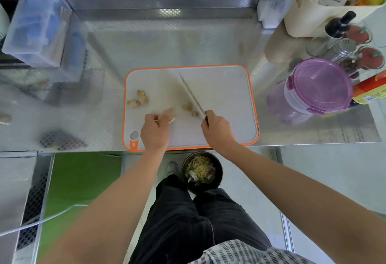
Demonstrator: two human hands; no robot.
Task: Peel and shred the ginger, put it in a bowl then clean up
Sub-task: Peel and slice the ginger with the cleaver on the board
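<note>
Ginger [169, 117] sits pinched in our left hand [155, 131], over the cutting board [229, 101] on the table [146, 44]. Our right hand [217, 129] grips the knife [191, 94], blade pointing away between both hands. Small bits [189, 108] lie beside the blade; more ginger pieces [140, 99] lie beyond the left hand.

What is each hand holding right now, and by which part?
The right hand grips the knife by its handle. The left hand holds a ginger piece by its near end.

Left grip [155, 132] around a ginger piece [170, 116], right grip [217, 129] around a knife [191, 95], above an orange-rimmed cutting board [229, 88].
</note>
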